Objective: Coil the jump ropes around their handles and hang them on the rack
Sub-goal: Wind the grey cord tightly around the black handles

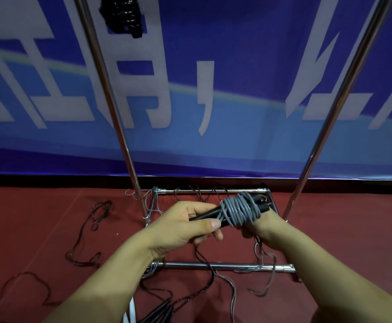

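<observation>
Your left hand grips the near ends of the two black handles, thumb pressed over the top, fingers curled underneath. The handles lie side by side as one bundle. Their long axis runs from your left palm up and away to the right, far ends just past the coil.

The grey rope is wound in many turns around the middle and far part of the handles, right beside your left thumb tip, on its far-right side. The coil looks close to done, but a loose grey tail drops from under it to the floor, so some winding or tucking is probably left.

Your right hand sits under and behind the coil, mostly hidden by it. It touches the wraps from below; whether the fingers pinch the rope or only support it, you cannot tell.

The rack stands straight ahead of both hands, its two uprights rising left and right of the bundle, its base bars on the red floor below your wrists. A black coiled rope already hangs high up, above and to the left of your left hand.

Judgement: the hanging point lies up and away from the bundle, and the left hand, holding the bare handle ends, is the better one to lift it. Finish the tail first, or it may unwind on the way up.

Other loose ropes lie on the floor to the left.
</observation>
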`<state>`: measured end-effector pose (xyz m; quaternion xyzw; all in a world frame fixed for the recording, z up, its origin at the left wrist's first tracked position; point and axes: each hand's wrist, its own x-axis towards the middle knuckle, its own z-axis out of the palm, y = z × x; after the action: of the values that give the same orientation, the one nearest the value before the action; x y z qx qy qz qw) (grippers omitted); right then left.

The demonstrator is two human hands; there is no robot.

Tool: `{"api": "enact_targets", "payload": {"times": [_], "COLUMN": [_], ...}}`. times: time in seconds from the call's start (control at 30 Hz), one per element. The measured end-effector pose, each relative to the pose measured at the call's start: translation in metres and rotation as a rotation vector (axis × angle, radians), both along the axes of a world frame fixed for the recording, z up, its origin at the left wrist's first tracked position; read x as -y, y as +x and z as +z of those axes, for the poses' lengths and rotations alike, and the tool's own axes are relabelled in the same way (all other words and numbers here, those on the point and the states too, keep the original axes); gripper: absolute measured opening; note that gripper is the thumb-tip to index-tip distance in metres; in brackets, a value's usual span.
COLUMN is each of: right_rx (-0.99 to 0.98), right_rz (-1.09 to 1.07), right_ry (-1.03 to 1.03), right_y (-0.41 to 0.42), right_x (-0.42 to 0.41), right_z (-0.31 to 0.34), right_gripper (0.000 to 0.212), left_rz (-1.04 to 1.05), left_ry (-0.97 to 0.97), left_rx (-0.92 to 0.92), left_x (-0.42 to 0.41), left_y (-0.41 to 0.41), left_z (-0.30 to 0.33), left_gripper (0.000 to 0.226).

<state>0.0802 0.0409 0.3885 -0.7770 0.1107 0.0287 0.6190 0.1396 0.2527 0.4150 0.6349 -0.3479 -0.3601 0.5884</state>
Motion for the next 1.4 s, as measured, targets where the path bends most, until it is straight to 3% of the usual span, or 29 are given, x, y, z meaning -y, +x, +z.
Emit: {"api": "enact_targets", "payload": {"times": [0.13,0.27,0.47,0.57,0.77,0.97,1.17,1.4], "right_rx": [0.002,-0.036,-0.003,0.022,0.101,0.065,0.079,0.060], "right_rz": [-0.059,-0.048,-0.061,-0.052,0.027,0.049,0.008,0.034], "right_ry": [-0.107,-0.083,-0.042,-0.101,-0.134,-0.163,-0.131,-0.230], "right_y": [0.007,0.010,0.009,0.009,0.005,0.001,0.005,0.003], "right_x": [-0.015,-0.023,-0.024,-0.025,-0.020,-0.006,-0.010,-0.016], "right_z": [0.000,0.001,0.006,0.004,0.001,-0.003,0.000,0.003], "right_gripper": [0.030,0.035,0.048,0.049,0.030,0.032,0.022,0.038], "left_rz": [0.184,0.286,0.508,0.551,0.608,0.664,0.691,0.738], "left_ry": [0.005,-0.014,-0.045,-0.028,-0.050,-0.068,-0.006,0.241], "left_rx": [-0.052,-0.099,-0.206,-0.236,-0.309,-0.351,-0.261,0.156], "left_x": [0.003,0.007,0.011,0.013,0.014,0.005,0.007,0.005], "left_y": [0.002,-0.001,0.005,0.004,0.009,0.021,0.020,0.025], "left_z": [-0.006,-0.008,-0.012,-0.013,-0.013,-0.013,-0.016,-0.026], "left_gripper": [0.037,0.043,0.012,0.014,0.014,0.014,0.018,0.018]}}
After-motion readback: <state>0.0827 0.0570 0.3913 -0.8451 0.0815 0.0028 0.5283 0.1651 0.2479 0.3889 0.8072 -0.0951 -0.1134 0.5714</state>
